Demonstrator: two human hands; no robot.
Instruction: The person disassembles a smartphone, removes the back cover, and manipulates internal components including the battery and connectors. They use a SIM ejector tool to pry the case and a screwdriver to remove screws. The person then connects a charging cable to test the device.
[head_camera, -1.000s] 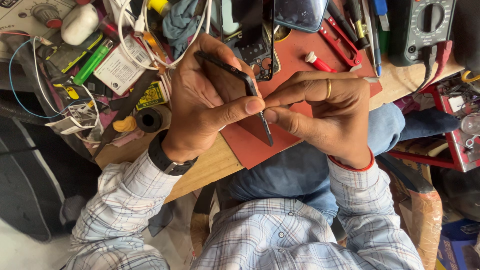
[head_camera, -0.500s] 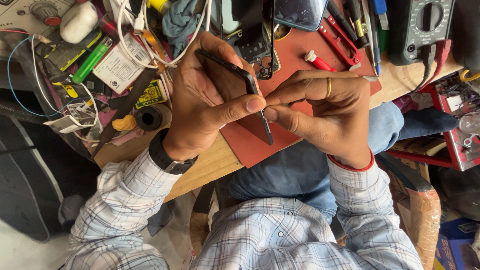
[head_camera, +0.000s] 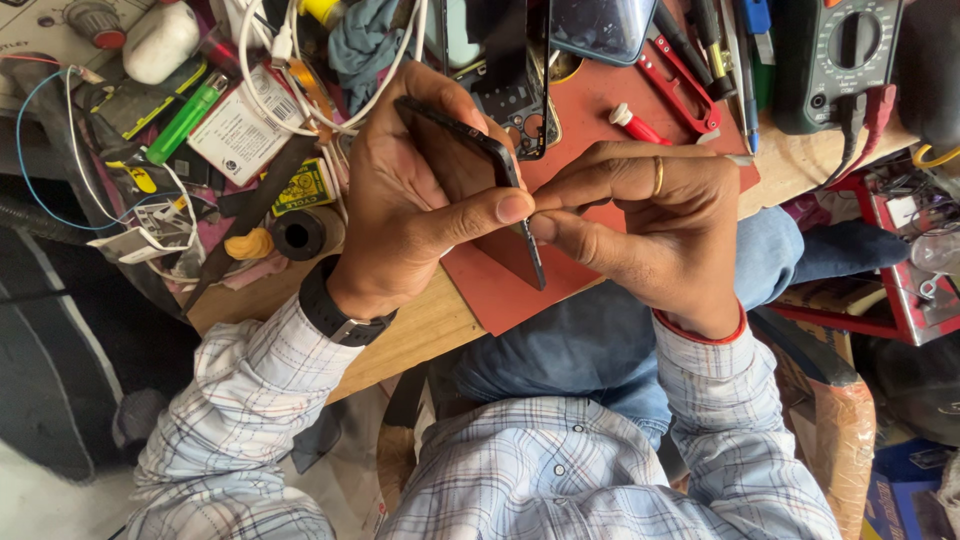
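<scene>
Holding the phone (head_camera: 470, 190) edge-up, the left hand (head_camera: 410, 200) has its fingers closed around it. Its long axis runs from these fingers down to the right hand (head_camera: 660, 230), whose fingers pinch at the edge; any tool there is hidden.

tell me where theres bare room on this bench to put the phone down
Bare red mat lies between the left hand and the red-capped tool. Bare wood shows along the near bench edge under the left wrist, and below the multimeter. The far left, with white cables and green lighter, is crowded.
</scene>
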